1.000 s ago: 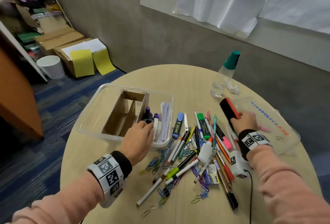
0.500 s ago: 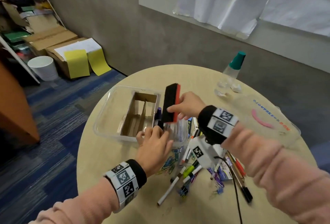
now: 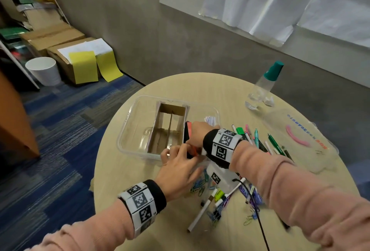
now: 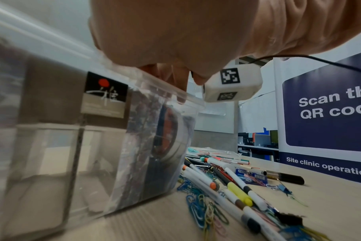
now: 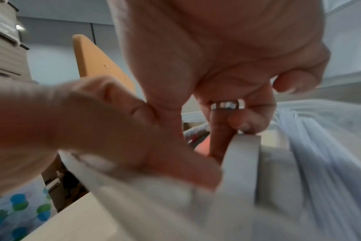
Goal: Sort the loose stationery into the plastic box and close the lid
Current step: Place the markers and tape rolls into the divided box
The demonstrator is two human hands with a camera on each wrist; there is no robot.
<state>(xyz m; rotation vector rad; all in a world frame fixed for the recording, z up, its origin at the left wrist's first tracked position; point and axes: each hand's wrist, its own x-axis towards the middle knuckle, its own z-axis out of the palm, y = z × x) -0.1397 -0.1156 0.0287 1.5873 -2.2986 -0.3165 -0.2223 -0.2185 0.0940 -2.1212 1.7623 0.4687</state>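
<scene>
A clear plastic box (image 3: pixel 125 134) with a cardboard divider (image 3: pixel 166 130) sits on the round table. My right hand (image 3: pixel 195 134) grips a black-and-red board eraser (image 3: pixel 187 130) and holds it down in the box, between the divider and a stack of papers (image 3: pixel 211 119). My left hand (image 3: pixel 177 153) holds the box's near rim, its fingers (image 4: pixel 175 78) hooked over the edge. A white tape roll (image 5: pixel 243 150) stands inside beside my right fingers (image 5: pixel 218 130). Loose pens (image 3: pixel 258 140), markers (image 4: pixel 227 184) and paper clips (image 3: pixel 197 187) lie right of the box.
The clear lid (image 3: pixel 296 126) with a pink handle lies flat at the table's right side. A bottle with a teal cap (image 3: pixel 264 84) stands at the far right. A cable from my right wrist trails over the pens. The table's left edge runs close to the box.
My right hand carried the eraser from the lid side across the pens and lowered it into the box. My left hand stayed at the box's near rim.
</scene>
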